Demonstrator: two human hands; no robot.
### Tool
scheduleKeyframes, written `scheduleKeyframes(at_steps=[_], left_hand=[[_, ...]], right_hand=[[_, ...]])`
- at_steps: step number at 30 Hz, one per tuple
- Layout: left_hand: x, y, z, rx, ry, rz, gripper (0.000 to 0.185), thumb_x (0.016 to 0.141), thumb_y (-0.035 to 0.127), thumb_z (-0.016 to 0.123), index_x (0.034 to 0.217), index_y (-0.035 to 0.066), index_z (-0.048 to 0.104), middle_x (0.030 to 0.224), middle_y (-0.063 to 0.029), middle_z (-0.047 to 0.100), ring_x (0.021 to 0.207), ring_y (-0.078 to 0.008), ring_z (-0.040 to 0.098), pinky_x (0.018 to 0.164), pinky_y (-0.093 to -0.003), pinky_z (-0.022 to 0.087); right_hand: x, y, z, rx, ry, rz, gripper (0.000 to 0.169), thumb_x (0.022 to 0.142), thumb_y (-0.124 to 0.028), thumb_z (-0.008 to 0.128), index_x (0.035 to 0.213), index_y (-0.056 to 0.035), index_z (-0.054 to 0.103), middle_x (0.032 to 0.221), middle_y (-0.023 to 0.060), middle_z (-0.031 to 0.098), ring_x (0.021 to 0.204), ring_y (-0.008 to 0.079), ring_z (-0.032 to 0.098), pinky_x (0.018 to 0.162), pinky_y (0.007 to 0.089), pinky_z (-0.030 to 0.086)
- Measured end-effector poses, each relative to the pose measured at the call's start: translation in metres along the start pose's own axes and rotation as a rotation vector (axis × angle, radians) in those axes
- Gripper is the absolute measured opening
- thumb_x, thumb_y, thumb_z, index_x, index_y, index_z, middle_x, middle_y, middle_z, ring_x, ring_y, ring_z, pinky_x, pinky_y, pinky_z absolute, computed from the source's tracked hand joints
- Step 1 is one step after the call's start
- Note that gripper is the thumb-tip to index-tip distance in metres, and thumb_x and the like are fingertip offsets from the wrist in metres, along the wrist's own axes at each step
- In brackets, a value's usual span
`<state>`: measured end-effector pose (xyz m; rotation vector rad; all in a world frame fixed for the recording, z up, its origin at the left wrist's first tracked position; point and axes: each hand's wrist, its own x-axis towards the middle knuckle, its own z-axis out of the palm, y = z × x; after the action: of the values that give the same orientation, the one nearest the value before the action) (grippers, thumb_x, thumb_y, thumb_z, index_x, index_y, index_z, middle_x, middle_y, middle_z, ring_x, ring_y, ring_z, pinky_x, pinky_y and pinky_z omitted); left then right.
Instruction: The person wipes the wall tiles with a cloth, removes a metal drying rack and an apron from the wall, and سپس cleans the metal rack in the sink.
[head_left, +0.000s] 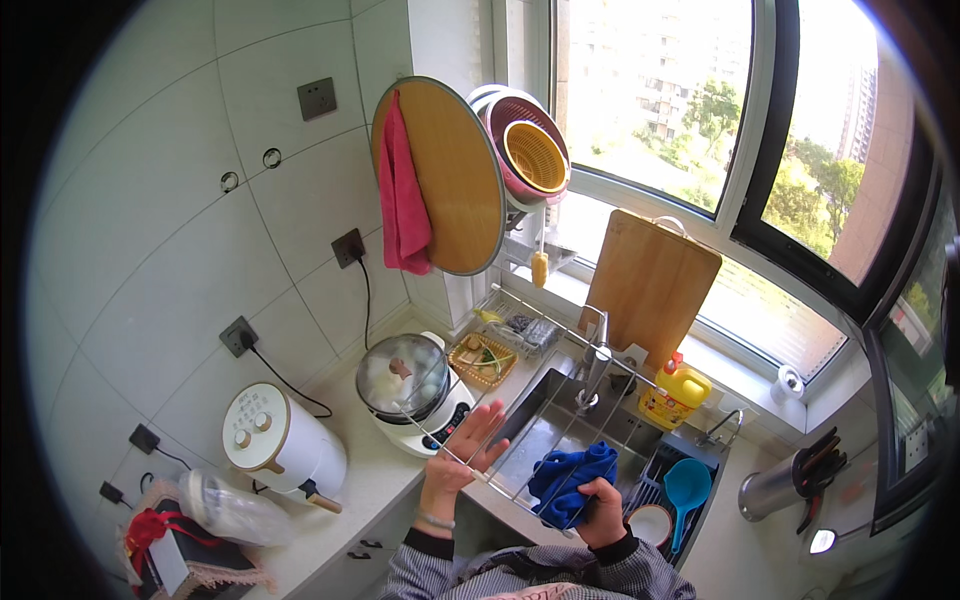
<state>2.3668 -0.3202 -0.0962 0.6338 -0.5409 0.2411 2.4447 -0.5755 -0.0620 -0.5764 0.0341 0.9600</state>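
Note:
A wire metal rack (555, 315) stretches at a slant over the stainless steel sink (517, 431). My left hand (469, 439) is at the rack's near left side, palm up with fingers extended and apart. One rail crosses in front of that palm; whether the hand bears its weight I cannot tell. A bunched blue cloth (574, 480) is in my right hand (602, 514), against the bars at the rack's near right end. The cloth hides some of the bars. Behind the rack stands the faucet (596, 367).
Left of the sink are a lidded electric steamer (401, 375), a white air fryer (281, 442) and a woven basket (484, 360) of food. A cutting board (652, 277) leans at the window. Rightward are a yellow bottle (675, 394), a blue ladle (686, 484) and a knife holder (772, 484).

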Motion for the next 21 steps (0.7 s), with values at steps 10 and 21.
scheduleKeyframes(at_steps=[10,21], left_hand=[[0.106,-0.019,0.009,-0.470,0.264,0.062,0.084,0.087,0.060,0.064,0.150,0.010,0.037,0.158,-0.0182,0.029,0.146,-0.0337,0.027,0.121,-0.0504,0.023],[0.081,-0.021,0.034,-0.623,0.452,0.327,0.057,0.088,0.040,0.068,0.133,0.008,0.053,0.140,-0.0230,0.047,0.139,-0.0421,0.034,0.118,-0.0497,0.031]], right_hand=[[-0.024,0.007,-0.029,0.104,-0.118,0.317,0.052,0.076,-0.009,0.050,0.127,0.0030,0.053,0.122,0.0191,0.064,0.107,0.0362,0.064,0.098,0.0472,0.051],[-0.039,-0.014,0.000,-0.432,0.369,-0.349,0.028,0.092,-0.020,0.064,0.112,-0.0001,0.067,0.099,0.0045,0.070,0.087,0.0130,0.066,0.080,0.0267,0.052]])
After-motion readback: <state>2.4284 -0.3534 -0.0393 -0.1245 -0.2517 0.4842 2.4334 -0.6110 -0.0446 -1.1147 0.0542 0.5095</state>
